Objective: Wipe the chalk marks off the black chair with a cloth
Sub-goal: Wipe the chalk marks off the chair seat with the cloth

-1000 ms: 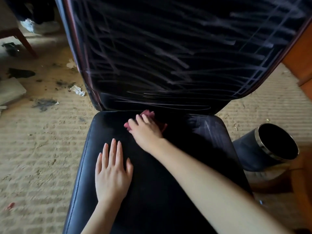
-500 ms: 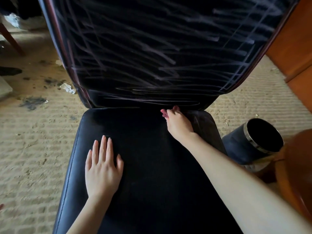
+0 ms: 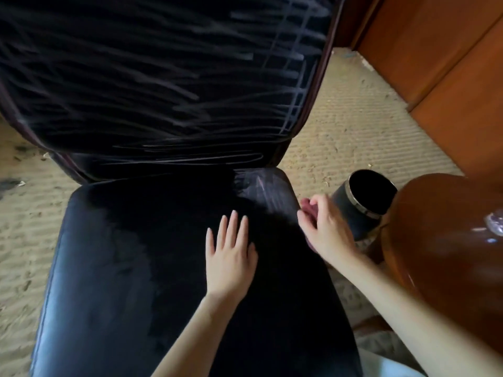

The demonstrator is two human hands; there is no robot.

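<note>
The black chair [image 3: 130, 268] fills the view, its seat dark and its backrest [image 3: 163, 77] crossed by many white chalk strokes. A patch of chalk smear [image 3: 265, 189] shows on the seat's back right corner. My left hand [image 3: 230, 254] lies flat on the seat with straight fingers. My right hand [image 3: 324, 229] is at the seat's right edge, fingers curled round a pink cloth [image 3: 307, 206], of which only a small bunched part shows.
A black cylindrical bin with a metal rim [image 3: 362, 202] stands on the beige carpet [image 3: 353, 126] right of the chair. A round brown wooden table [image 3: 441, 240] is at the right, wooden cabinet panels [image 3: 441, 50] behind it.
My right hand has carried the cloth from the seat's back edge to its right edge. The view has swung right, so my left hand now appears nearer the seat's middle.
</note>
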